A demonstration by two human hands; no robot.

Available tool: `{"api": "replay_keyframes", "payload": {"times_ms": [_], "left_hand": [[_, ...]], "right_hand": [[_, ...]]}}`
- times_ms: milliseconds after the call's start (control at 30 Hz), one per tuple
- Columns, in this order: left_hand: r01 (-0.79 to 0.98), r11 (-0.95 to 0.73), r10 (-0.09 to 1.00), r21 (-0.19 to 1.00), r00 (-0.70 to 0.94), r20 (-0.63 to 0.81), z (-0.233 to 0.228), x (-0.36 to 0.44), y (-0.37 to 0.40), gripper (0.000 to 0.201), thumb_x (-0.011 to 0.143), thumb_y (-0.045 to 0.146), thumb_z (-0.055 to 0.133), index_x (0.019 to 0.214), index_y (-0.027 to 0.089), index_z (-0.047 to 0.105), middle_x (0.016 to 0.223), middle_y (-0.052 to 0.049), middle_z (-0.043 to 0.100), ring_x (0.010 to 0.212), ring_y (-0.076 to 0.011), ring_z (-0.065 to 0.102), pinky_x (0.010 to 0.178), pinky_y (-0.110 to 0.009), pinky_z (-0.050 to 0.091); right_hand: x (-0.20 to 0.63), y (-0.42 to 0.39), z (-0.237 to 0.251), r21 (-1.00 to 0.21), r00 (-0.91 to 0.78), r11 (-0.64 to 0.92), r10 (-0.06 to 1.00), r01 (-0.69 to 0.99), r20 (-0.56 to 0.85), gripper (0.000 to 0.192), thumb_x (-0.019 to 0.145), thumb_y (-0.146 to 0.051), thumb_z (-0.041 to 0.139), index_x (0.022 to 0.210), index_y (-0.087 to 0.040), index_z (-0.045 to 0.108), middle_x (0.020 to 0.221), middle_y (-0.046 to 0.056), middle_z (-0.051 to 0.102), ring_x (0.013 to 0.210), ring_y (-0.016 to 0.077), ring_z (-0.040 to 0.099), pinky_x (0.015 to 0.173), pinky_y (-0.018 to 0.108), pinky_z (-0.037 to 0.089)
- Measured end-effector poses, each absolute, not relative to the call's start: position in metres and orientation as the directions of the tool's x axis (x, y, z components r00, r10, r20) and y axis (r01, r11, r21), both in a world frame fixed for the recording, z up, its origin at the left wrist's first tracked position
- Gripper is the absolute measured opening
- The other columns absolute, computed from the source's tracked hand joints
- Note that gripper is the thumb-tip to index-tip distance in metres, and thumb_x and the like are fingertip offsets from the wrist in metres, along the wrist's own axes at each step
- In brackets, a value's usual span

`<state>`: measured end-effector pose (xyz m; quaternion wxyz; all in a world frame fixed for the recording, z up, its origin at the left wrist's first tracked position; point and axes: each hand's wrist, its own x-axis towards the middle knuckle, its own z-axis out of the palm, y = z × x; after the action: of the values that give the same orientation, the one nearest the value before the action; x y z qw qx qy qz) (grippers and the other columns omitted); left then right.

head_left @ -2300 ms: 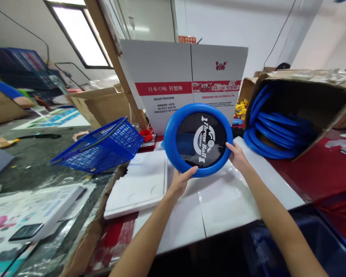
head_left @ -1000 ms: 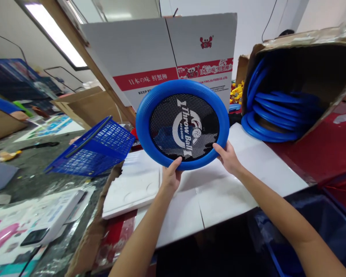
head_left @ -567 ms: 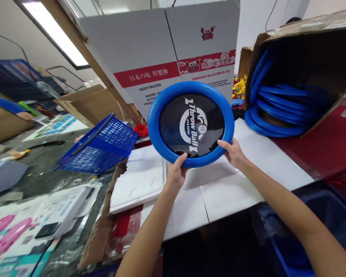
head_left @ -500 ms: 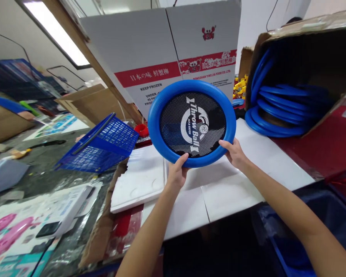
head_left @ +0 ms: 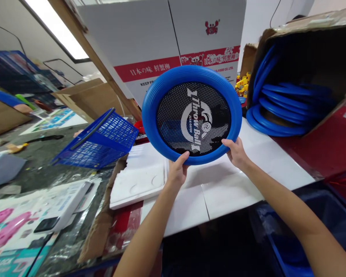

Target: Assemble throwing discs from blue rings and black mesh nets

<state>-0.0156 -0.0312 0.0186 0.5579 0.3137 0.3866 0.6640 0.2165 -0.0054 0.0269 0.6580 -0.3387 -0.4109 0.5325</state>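
Observation:
A round throw-ball paddle (head_left: 173, 119) with a thick blue rim and black mesh is held up above the white work surface (head_left: 219, 198). White "Throw Ball" lettering runs down its mesh. My left hand (head_left: 177, 171) grips the lower edge, thumb on the front of the rim. At the lower right, my right hand (head_left: 237, 153) pinches the rim in the same way, its thumb tip reaching the mesh edge. The other fingers of both hands are mostly hidden behind the disc. The disc's face is tilted toward me.
Several blue rings (head_left: 288, 104) lie in an open carton at right. A white printed carton (head_left: 132, 34) stands behind. To the left are a blue basket (head_left: 103, 140), a white foam slab (head_left: 138, 179) and a boxed item (head_left: 65, 207). A blue bin (head_left: 311, 231) sits lower right.
The paddle has tilted and come slightly nearer, so it looks larger and its top edge sits higher. Both hands keep their hold on the rim. The view has shifted slightly.

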Motion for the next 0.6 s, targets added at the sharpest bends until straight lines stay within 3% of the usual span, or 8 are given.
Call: {"api": "replay_keyframes", "payload": {"times_ms": [333,600], "left_hand": [[-0.483,-0.212,0.969,0.85,-0.214,0.12,0.027,-0.011,-0.036,0.076,0.066,0.027,0.102,0.136,0.026,0.073,0.121,-0.005,0.081,0.117,-0.0273,0.076,0.098,-0.036,0.065],[-0.532,-0.137,0.976,0.835,-0.216,0.022,0.024,-0.022,-0.032,0.065,0.068,0.028,0.1,0.128,0.024,0.076,0.112,-0.001,0.08,0.093,-0.0181,0.074,0.09,-0.032,0.066]], "right_hand": [[0.214,-0.009,0.031,-0.853,0.051,0.145,0.989,-0.501,0.138,0.042,0.076,-0.033,0.086,0.113,-0.027,0.069,0.106,0.004,0.077,0.101,0.03,0.074,0.085,0.047,0.067],[0.225,-0.013,0.032,-0.908,-0.169,0.06,0.976,-0.414,0.141,0.044,0.073,-0.046,0.098,0.105,-0.026,0.074,0.1,0.005,0.077,0.103,0.0308,0.076,0.096,0.051,0.067]]}}
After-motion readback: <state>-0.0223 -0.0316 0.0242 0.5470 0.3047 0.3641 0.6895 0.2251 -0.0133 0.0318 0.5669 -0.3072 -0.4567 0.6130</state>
